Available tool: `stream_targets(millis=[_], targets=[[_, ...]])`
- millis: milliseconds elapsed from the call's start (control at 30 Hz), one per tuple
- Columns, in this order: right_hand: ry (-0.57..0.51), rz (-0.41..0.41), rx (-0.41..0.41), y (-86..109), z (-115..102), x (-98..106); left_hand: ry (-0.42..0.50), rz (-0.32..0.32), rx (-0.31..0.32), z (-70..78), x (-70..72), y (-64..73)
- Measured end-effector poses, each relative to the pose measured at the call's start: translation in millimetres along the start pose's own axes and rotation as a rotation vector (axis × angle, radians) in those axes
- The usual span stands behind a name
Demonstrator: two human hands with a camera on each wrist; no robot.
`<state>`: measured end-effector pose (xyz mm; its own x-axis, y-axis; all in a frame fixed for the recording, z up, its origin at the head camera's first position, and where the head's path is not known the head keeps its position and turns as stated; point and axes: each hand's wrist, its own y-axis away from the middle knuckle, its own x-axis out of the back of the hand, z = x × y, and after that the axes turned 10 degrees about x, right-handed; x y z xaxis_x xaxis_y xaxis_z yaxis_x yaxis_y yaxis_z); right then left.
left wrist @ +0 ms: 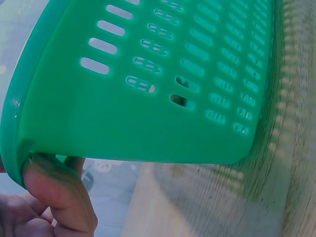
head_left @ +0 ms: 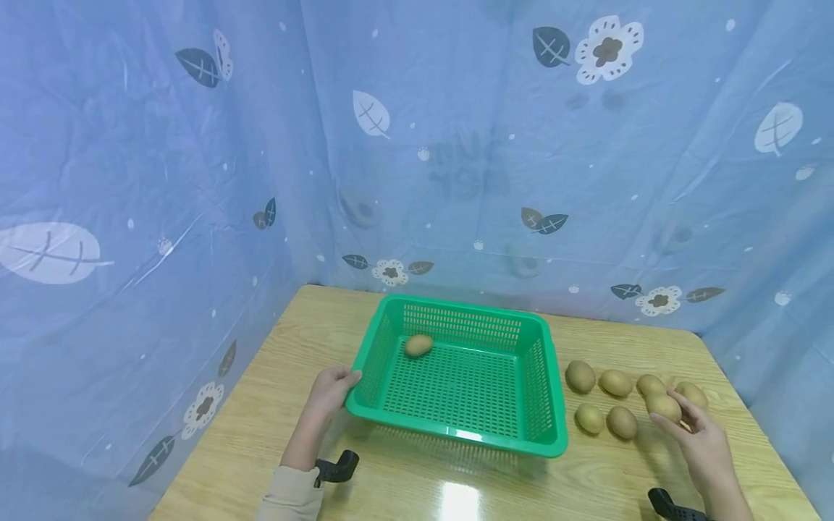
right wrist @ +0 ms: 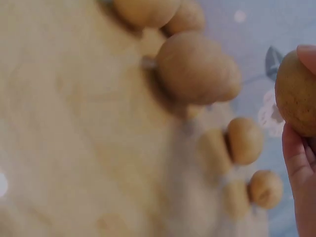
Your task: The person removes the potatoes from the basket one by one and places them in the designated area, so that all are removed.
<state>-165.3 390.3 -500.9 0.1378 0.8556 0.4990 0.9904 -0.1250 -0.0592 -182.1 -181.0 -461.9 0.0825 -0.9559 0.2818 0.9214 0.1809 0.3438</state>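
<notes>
My left hand (head_left: 334, 391) grips the left rim of a green plastic basket (head_left: 456, 428) near its front corner. In the left wrist view, the thumb and fingers of that hand (left wrist: 59, 197) hold the basket's edge (left wrist: 15, 113) beside its slotted wall. One brown potato (head_left: 418, 345) lies inside the basket, towards the back left. Over on the right, my right hand (head_left: 702, 434) holds a potato (head_left: 664, 407) between thumb and fingers. The right wrist view shows this potato (right wrist: 296, 96) at its right edge, raised off the table.
Several other potatoes (head_left: 615, 383) lie in two loose rows on the wooden table (head_left: 586, 485), right of the basket. One potato (head_left: 692, 395) sits just behind my right fingers. A blue patterned curtain (head_left: 456, 181) hangs along the back and sides.
</notes>
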Motion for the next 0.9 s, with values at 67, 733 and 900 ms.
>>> stream_targets(millis=[67,733,900], targets=[[0.012,-0.012,-0.055,-1.0,4.7,-0.3,0.003,-0.001,0.002,-0.4,0.2,-0.3],[0.079,-0.111,-0.164,-3.8,27.7,-7.6,-0.010,0.002,-0.020,-3.0,1.2,-1.0],[0.092,-0.113,-0.171,-3.4,27.8,-7.6,0.012,-0.021,-0.056,-3.6,3.2,0.7]])
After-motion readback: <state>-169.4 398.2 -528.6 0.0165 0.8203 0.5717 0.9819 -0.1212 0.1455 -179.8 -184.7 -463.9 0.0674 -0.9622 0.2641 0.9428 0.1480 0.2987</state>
